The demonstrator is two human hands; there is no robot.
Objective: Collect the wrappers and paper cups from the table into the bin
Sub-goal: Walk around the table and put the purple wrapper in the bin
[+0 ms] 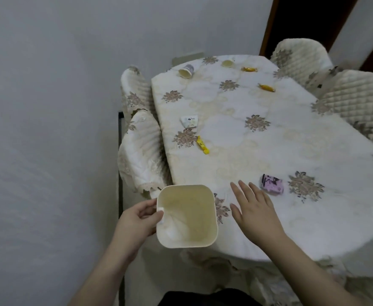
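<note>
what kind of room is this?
Probably a home dining room: a table under a floral embroidered cloth, quilted covered chairs around it, plain wall and a dark doorway behind.

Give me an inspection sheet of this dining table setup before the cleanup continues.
Surface: oval table under cream floral tablecloth.
Job's things: cream square plastic bin, nothing visible inside; three paper cups lying on their sides; three yellow candy wrappers; purple cartoon wrapper.
Clutter: nothing seen.
Grippers: left hand grips the bin's rim; right hand open, fingers spread above the cloth near the purple wrapper.
Cables: nothing seen.
Surroundings: quilted chair covers, grey wall, dark doorway.
</note>
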